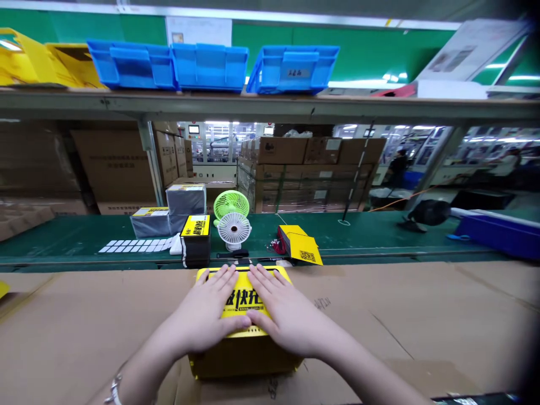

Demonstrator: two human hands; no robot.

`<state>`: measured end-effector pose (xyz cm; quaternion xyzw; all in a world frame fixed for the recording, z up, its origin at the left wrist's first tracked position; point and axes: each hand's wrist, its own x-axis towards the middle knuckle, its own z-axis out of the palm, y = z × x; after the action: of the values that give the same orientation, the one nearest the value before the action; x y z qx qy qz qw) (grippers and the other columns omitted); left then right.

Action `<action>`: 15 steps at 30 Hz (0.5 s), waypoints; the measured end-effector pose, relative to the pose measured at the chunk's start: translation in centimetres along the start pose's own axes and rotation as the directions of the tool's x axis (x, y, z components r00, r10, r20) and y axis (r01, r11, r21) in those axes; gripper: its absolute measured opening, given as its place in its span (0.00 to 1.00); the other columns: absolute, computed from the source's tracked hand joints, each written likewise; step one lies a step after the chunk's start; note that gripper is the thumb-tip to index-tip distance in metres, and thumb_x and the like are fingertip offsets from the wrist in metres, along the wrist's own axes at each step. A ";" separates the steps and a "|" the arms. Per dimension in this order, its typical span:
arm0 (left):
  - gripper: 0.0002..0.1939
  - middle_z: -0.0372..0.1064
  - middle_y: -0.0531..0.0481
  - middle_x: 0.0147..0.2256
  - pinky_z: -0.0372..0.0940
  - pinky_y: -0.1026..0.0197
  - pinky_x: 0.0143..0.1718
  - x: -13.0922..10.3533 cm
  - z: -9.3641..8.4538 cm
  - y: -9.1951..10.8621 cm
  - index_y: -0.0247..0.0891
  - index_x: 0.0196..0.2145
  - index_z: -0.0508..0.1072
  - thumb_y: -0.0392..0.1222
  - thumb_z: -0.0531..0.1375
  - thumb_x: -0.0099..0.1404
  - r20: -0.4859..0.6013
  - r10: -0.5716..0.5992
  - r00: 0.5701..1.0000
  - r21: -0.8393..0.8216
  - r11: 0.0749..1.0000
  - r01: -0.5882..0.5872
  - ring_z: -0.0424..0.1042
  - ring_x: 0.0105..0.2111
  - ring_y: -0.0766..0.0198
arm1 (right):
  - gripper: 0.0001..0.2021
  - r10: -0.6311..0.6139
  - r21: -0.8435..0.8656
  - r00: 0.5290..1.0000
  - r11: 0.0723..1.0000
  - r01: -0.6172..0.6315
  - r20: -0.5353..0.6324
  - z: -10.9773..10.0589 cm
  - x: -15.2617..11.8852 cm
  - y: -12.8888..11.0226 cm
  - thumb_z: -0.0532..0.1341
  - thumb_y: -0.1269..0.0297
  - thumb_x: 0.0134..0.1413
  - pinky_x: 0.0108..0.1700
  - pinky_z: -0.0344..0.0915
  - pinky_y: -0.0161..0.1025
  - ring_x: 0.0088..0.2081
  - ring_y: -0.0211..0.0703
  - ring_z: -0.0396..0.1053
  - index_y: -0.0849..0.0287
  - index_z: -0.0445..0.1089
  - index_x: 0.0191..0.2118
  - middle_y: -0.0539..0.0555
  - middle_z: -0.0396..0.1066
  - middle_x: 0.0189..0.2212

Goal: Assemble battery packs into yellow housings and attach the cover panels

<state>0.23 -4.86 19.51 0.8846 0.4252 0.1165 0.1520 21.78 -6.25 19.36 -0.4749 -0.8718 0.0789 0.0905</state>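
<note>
A yellow box (pixel 245 355) with black printed characters on top sits on the brown cardboard work surface (pixel 363 315), right in front of me. Both palms lie flat on its top, fingers stretched out toward the far edge. My left hand (pixel 214 312) covers the left part of the print, and my right hand (pixel 283 312) covers the right part. The thumbs nearly meet in the middle. Neither hand grasps anything. What is inside the box cannot be seen.
Behind stand a white fan (pixel 234 229), a green fan (pixel 231 203), stacked black-and-yellow packages (pixel 196 239), grey-wrapped bundles (pixel 185 199), white labels (pixel 135 246) and a folded yellow card piece (pixel 300 244). Blue bins (pixel 293 70) line the overhead shelf. A blue crate (pixel 500 233) stands at right.
</note>
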 end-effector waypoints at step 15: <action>0.37 0.35 0.54 0.65 0.32 0.48 0.63 -10.0 10.0 -5.5 0.46 0.63 0.44 0.53 0.55 0.60 0.001 -0.336 0.942 -0.916 0.377 0.135 0.31 0.64 0.52 | 0.24 0.393 0.707 0.918 0.663 -0.245 -0.050 7.2 -7.3 5.0 0.62 0.65 0.43 0.49 0.66 0.45 0.49 0.52 0.68 0.59 0.68 0.50 0.60 0.70 0.48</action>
<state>-6.51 -11.21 7.49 0.5758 0.4281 0.3860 0.5798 28.04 -10.15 10.67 -0.5583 -0.6683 0.3635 0.3310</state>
